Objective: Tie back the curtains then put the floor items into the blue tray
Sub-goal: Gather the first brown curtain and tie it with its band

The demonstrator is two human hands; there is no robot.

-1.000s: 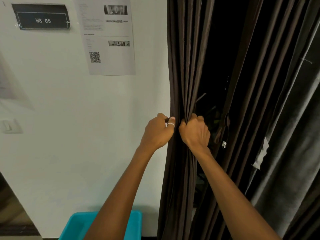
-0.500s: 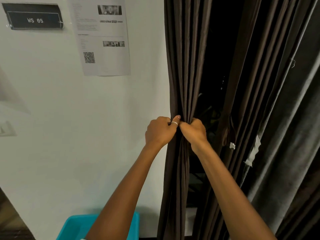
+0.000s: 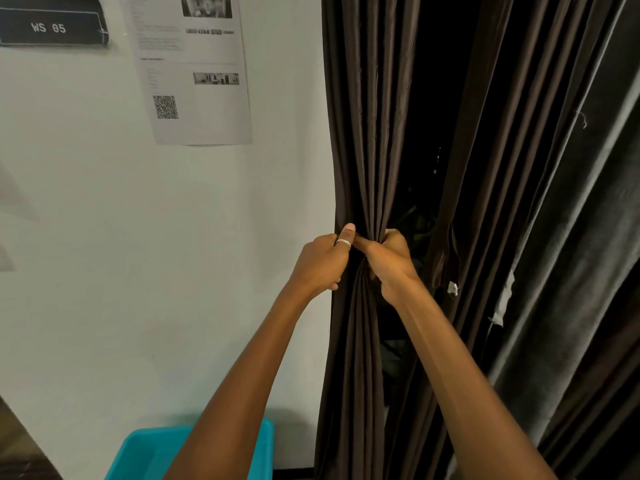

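Observation:
A dark brown curtain (image 3: pixel 363 133) hangs beside the white wall, gathered into a narrow bunch at waist height. My left hand (image 3: pixel 322 261), with a ring on the thumb, grips the bunch from the left. My right hand (image 3: pixel 391 261) is closed on the same bunch from the right, touching the left hand. A tie-back is not clearly visible between the fingers. A second brown curtain panel (image 3: pixel 485 168) hangs to the right, pinched in by a fabric loop (image 3: pixel 445 258). The blue tray (image 3: pixel 145 452) stands on the floor below, partly hidden by my left forearm.
The white wall (image 3: pixel 138 237) carries a printed sheet (image 3: pixel 197 71) with a QR code and a black "WS 05" sign (image 3: pixel 52 27). A grey curtain (image 3: pixel 588 237) hangs at far right. A dark gap shows between the brown panels.
Both hands have drawn closer together on the bunch, which is now squeezed tighter. My left thumb has come up against the fabric. The view shifted slightly.

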